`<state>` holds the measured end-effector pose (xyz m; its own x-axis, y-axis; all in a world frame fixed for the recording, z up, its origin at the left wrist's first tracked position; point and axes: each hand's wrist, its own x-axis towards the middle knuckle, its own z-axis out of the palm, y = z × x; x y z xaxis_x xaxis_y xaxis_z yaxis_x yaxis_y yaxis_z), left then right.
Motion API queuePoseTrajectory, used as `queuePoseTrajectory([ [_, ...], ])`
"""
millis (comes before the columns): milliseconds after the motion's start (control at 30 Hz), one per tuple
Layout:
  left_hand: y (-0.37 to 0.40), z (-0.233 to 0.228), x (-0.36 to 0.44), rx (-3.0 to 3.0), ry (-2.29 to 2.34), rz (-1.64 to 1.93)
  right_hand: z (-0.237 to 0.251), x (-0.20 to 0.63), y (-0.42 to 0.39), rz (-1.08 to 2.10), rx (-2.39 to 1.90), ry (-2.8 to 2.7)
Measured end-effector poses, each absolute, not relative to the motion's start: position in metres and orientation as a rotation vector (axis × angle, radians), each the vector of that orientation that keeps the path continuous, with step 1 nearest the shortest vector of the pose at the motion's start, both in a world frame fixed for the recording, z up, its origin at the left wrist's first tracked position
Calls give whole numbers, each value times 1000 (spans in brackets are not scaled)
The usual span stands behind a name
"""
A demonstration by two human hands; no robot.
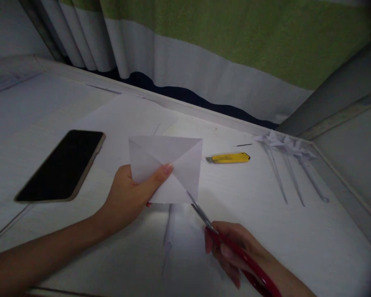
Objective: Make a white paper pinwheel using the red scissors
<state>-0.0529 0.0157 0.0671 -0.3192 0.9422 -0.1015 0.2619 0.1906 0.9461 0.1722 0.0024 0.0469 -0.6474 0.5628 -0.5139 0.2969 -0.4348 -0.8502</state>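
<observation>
Left hand [130, 194] pinching folded paper [168, 167]; right hand [235, 251] gripping red scissors [231, 243] at its edge

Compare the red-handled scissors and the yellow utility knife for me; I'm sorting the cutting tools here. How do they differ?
The red-handled scissors are gripped in the right hand, their blades touching the folded white paper; the yellow utility knife lies untouched on the white table. The scissors point diagonally up-left; the knife lies nearly level. The scissors look longer. Both are slim hand tools with metal tips.
</observation>
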Motion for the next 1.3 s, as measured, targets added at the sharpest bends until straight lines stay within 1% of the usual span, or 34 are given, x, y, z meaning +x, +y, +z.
queuePoseTrajectory([
  [333,14,68,-50,1108,1594,1193,40,175,1,2276,-1149,-1502],
  [500,15,71,-49,1083,1563,1194,43,175,0,2210,-1239,-1491],
  [700,14,63,-49,1090,1537,1195,39,178,-1,2255,-1195,-1462],
  [1033,15,73,-45,1020,1598,1186,42,174,1,2283,-1143,-1425],
  [1300,13,63,-48,1125,1636,1173,38,176,1,2303,-1081,-1420],
])
